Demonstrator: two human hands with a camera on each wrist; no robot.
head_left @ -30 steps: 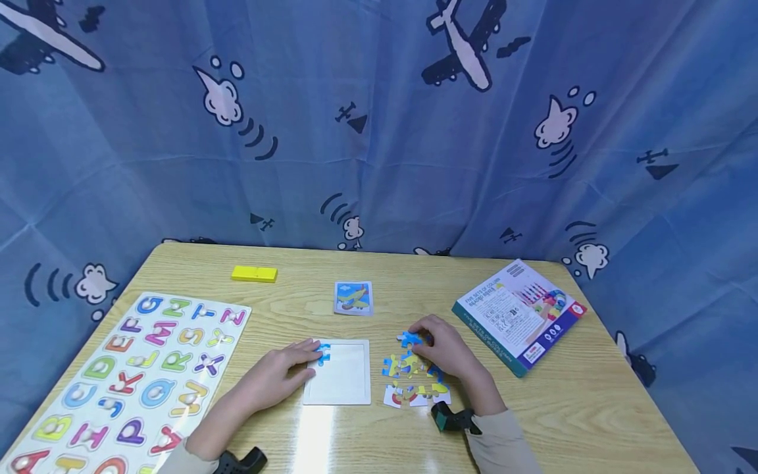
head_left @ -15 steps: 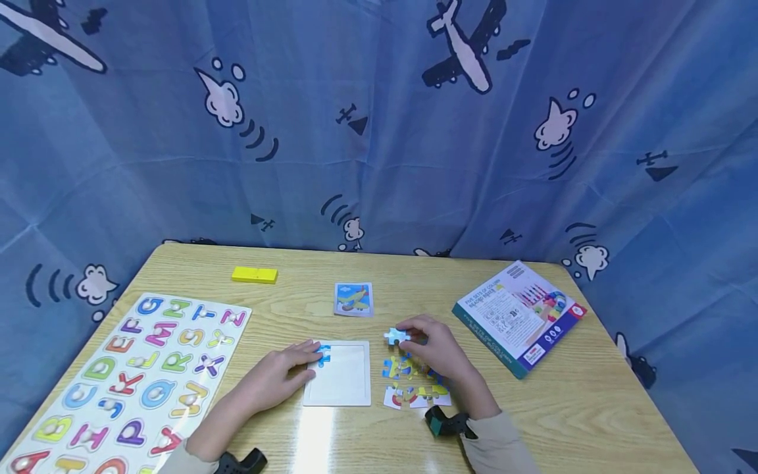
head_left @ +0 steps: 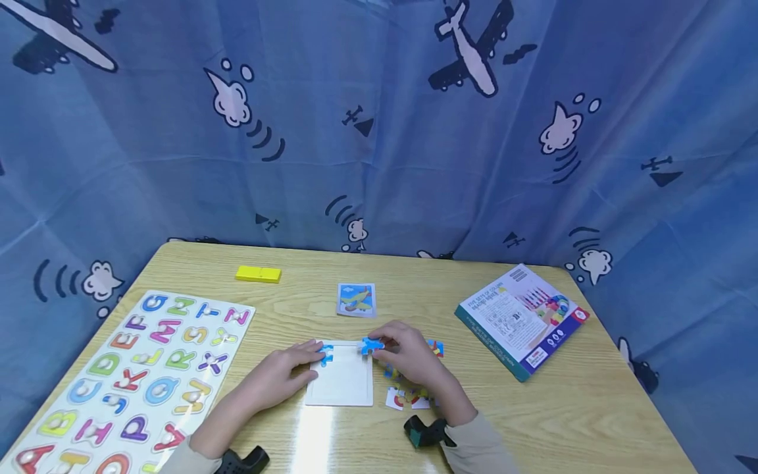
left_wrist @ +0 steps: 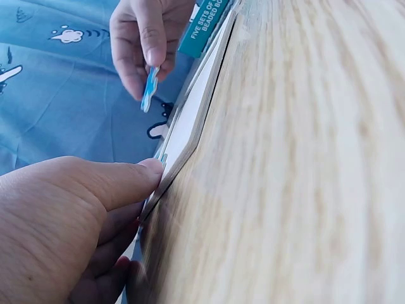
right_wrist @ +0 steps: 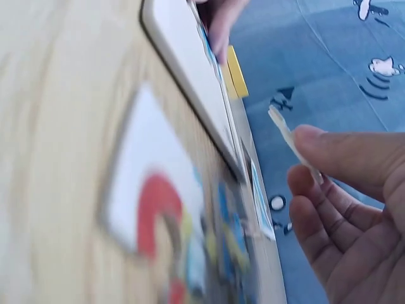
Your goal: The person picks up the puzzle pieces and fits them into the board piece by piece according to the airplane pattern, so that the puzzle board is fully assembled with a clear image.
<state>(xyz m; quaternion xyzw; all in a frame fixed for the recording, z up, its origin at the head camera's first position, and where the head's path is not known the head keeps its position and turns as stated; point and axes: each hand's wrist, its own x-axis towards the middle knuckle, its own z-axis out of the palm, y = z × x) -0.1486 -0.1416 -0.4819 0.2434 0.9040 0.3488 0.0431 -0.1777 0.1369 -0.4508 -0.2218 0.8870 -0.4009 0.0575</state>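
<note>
My right hand (head_left: 408, 353) pinches a blue jigsaw piece (head_left: 372, 345) between thumb and fingers, above the upper right corner of the white puzzle tray (head_left: 340, 385). In the right wrist view the held jigsaw piece (right_wrist: 288, 140) is seen edge-on, clear of the tray. My left hand (head_left: 278, 376) rests on the tray's left edge, its fingertips touching another blue jigsaw piece (head_left: 327, 355) that lies in the upper left corner. The left wrist view shows the left thumb (left_wrist: 130, 180) against the tray's edge. Loose jigsaw pieces (head_left: 408, 397) lie right of the tray, partly hidden by my right hand.
An airplane picture card (head_left: 356, 300) lies behind the tray, and a yellow block (head_left: 258, 274) sits farther back left. A board of alphabet letters (head_left: 148, 375) fills the table's left side. A bead set box (head_left: 521, 319) lies at the right.
My right hand has lifted the blue jigsaw piece from the loose pieces and carried it left, over the tray's upper right corner. The left hand stays in place.
</note>
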